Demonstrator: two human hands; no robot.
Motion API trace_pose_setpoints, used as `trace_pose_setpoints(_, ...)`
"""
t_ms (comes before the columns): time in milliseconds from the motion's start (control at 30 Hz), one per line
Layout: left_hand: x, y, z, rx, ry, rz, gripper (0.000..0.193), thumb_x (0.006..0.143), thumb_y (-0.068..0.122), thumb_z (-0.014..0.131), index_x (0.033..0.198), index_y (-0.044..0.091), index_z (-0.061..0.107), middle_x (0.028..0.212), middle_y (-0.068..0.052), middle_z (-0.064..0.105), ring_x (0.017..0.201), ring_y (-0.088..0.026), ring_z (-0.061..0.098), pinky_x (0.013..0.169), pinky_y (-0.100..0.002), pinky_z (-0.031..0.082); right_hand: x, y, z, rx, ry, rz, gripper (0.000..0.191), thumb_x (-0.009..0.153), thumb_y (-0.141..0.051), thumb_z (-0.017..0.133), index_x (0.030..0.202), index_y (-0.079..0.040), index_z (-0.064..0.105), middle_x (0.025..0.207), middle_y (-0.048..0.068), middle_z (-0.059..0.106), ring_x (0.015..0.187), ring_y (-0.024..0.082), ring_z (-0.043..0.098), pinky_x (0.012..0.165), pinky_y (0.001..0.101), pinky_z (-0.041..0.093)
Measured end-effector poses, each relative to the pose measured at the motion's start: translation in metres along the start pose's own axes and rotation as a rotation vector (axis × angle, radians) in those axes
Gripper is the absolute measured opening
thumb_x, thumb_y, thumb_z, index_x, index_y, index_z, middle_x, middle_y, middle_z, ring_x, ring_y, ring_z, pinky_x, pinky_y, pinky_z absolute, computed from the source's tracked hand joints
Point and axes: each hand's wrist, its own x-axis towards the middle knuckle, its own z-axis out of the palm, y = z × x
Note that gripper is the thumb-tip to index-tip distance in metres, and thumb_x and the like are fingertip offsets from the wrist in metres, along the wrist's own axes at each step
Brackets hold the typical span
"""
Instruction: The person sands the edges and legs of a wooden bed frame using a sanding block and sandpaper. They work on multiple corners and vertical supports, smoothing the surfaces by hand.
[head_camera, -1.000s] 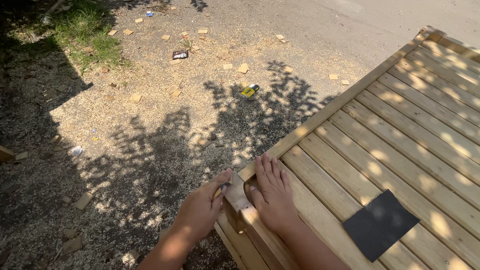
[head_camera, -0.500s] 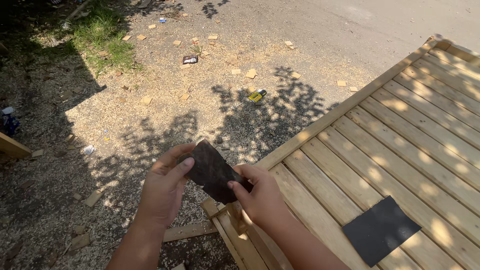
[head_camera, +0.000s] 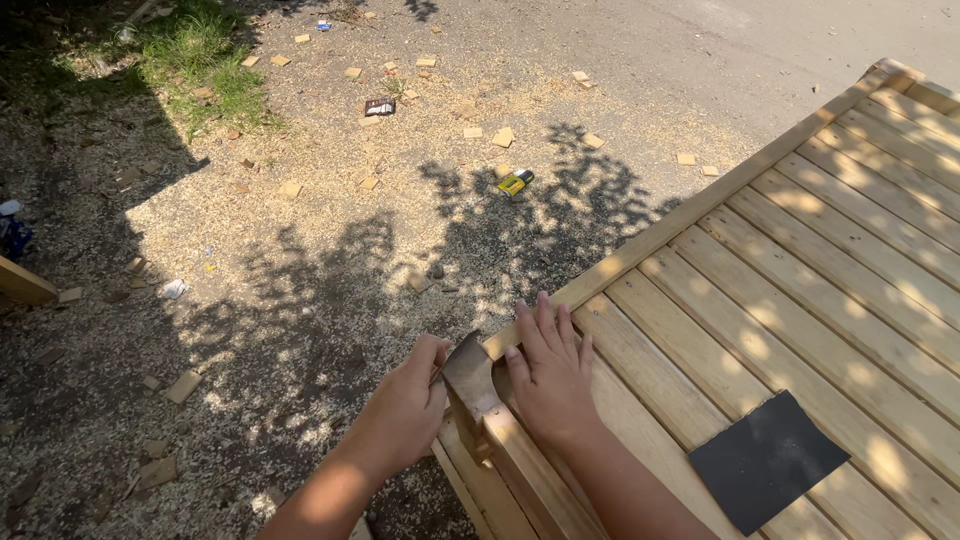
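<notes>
Outdoors, strong sun, dappled leaf shadow over everything. The ground (head_camera: 330, 250) fills the left and centre of the frame: packed dirt and gravel dusted with pale sawdust and scattered with small square wood offcuts (head_camera: 503, 137). A patch of grass (head_camera: 200, 60) sits at the upper left; smoother pavement runs across the upper right. A small yellow-and-black object (head_camera: 516, 182) lies on the ground at upper centre, and a dark flat packet (head_camera: 379, 106) lies farther up.

The slatted wooden panel (head_camera: 800, 260) takes the right half of the frame: light planed boards laid parallel with narrow gaps, edged by a frame rail running diagonally from lower centre to upper right. A loose dark sheet of sandpaper (head_camera: 765, 458), matte and roughly rectangular, lies flat on the slats at lower right.

At lower centre, a second piece of sandpaper (head_camera: 468, 375) is folded over the rail's corner. My left hand (head_camera: 405, 410) curls against it from the outer side, fingers closed on the sheet. My right hand (head_camera: 550, 370) lies flat on the slats just beside it, fingers extended and close together, thumb touching the paper.
</notes>
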Motion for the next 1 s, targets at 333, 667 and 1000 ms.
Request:
trace_pose_setpoints(333, 0.072, -0.013, 0.041, -0.111, -0.325, -0.385, 0.046, 0.103, 0.041, 0.050, 0.106, 0.001, 0.072, 0.085, -0.014, 0.073, 0.078, -0.028, 0.069, 0.079, -0.041, 0.053, -0.011, 0.016, 0.022, -0.066, 0.081, -0.093, 0.070, 0.104, -0.039, 0.035, 0.163, -0.010, 0.011, 0.171, 0.015, 0.006, 0.157, 0.033, 0.001, 0.122, 0.0514, 0.003)
trace_pose_setpoints(667, 0.051, 0.009, 0.036, 0.087, -0.205, -0.348, 0.042, 0.106, 0.038, 0.045, 0.121, 0.011, 0.072, 0.102, -0.018, 0.076, 0.093, -0.034, 0.073, 0.087, -0.043, 0.055, -0.011, 0.013, 0.022, -0.091, 0.079, -0.104, 0.070, 0.104, -0.036, 0.036, 0.163, -0.009, 0.011, 0.171, 0.014, 0.005, 0.156, 0.033, 0.001, 0.121, 0.0506, 0.002)
trace_pose_setpoints(1000, -0.011, 0.015, 0.035, 0.107, 0.146, 0.062, 0.043, 0.102, 0.024, 0.046, 0.143, 0.015, 0.059, 0.156, -0.004, 0.049, 0.144, -0.029, 0.045, 0.112, -0.043, 0.039, -0.010, 0.013, 0.021, -0.031, 0.094, -0.104, 0.069, 0.103, -0.033, 0.040, 0.163, -0.010, 0.015, 0.172, 0.012, 0.007, 0.157, 0.031, 0.001, 0.123, 0.0494, 0.003)
